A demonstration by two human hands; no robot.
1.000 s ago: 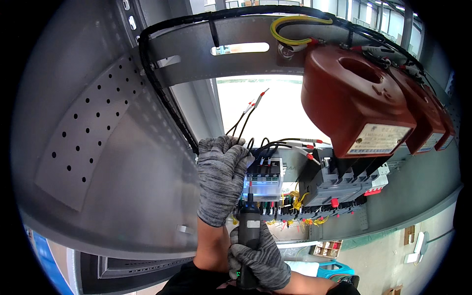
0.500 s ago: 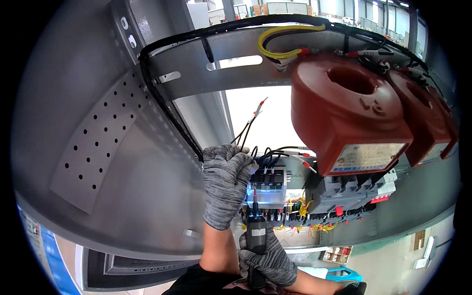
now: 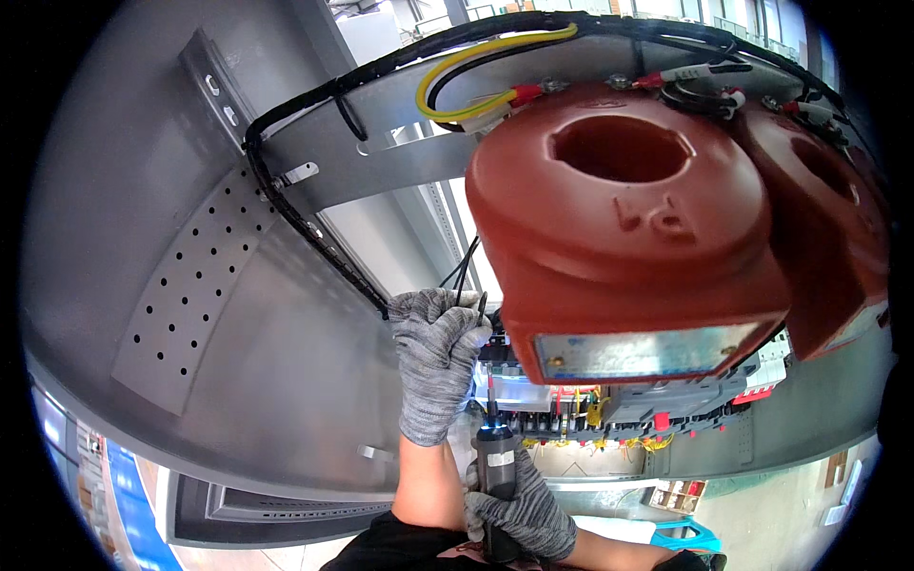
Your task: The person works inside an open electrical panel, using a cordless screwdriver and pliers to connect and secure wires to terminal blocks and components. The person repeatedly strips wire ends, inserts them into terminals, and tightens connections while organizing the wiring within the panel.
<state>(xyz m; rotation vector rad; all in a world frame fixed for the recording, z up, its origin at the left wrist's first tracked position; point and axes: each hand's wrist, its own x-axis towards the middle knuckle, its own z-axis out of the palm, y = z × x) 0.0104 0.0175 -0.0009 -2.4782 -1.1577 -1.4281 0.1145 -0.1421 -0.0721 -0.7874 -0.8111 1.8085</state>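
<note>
My left hand (image 3: 433, 357), in a grey knitted glove, is closed around thin black wires (image 3: 463, 272) whose ends rise above the fist and pass partly behind a red-brown current transformer. My right hand (image 3: 524, 509), gloved alike, grips a black electric screwdriver (image 3: 496, 466) held upright. Its lit tip carries a slim bit (image 3: 491, 392) pointing at a terminal block with a clear cover (image 3: 519, 388). The large current transformer (image 3: 619, 238) hides most of that block's top and the wires behind it.
A second current transformer (image 3: 819, 209) stands at the right. A black cable bundle (image 3: 324, 249) curves along the grey cabinet frame. Below are a row of terminals with yellow wires (image 3: 595, 419) and grey breakers (image 3: 657, 404). A perforated plate (image 3: 195, 285) lines the left wall.
My view has shifted, so the current transformer looms larger and further left, covering the wire ends and part of the terminal block. Both hands keep their holds.
</note>
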